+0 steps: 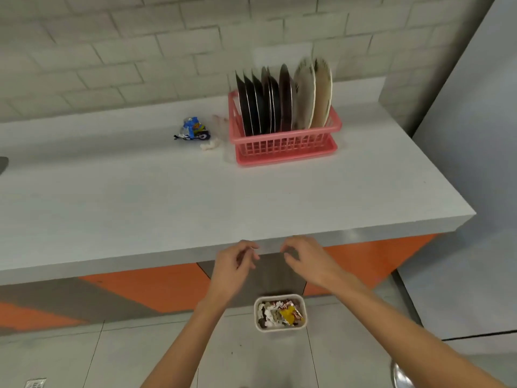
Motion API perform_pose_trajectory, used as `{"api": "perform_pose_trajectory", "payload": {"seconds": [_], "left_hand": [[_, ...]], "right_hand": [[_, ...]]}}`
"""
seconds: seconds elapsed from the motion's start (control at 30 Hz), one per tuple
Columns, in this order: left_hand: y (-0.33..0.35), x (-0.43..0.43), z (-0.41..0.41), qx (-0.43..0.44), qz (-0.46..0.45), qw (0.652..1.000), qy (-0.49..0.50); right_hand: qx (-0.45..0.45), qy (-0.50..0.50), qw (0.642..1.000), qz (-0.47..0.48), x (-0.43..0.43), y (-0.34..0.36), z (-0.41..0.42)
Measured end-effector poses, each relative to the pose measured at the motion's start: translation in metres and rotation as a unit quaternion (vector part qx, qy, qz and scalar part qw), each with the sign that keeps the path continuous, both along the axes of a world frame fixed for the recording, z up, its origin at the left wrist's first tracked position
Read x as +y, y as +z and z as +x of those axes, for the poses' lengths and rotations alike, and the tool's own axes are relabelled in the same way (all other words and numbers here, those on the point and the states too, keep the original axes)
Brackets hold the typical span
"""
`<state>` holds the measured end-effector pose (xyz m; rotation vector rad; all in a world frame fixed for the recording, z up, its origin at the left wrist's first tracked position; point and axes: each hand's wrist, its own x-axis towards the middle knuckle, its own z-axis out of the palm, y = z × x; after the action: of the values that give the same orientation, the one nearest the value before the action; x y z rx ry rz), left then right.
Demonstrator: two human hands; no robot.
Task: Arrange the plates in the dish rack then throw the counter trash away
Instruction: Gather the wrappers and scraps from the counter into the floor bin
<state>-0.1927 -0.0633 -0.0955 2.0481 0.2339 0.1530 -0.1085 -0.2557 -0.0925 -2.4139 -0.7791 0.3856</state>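
Plates (282, 99) upright in pink dish rack (285, 144), tabletop (140, 191) rear right. Blue wrapper (192, 128), white scrap (208, 145) just left of rack; print unreadable. Left hand (235, 264), right hand (306, 259) at tabletop edge above bin (256, 315); grip released, empty.

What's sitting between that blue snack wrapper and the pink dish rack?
Head view: a white crumpled scrap and some clear plastic lie on the counter between the blue wrapper and the pink dish rack.
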Motion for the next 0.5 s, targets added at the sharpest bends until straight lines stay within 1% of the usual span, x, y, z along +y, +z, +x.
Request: {"api": "perform_pose_trajectory", "payload": {"seconds": [0.17,0.3,0.4,0.5], "left_hand": [[0.026,0.033,0.019,-0.023,0.005,0.999,0.034],[0.034,0.07,0.046,-0.039,0.011,0.998,0.051],[0.034,0.103,0.071,-0.033,0.02,0.998,0.058],[0.031,0.144,0.104,-0.018,0.023,0.999,0.041]], "right_hand": [[-0.001,0.012,1.0,0.02,0.033,0.026,0.029],[-0.007,0.017,0.999,0.032,0.074,0.038,0.057],[-0.005,0.015,0.999,0.033,0.113,0.038,0.081],[0.024,0.005,0.999,0.034,0.157,0.035,0.112]]}}
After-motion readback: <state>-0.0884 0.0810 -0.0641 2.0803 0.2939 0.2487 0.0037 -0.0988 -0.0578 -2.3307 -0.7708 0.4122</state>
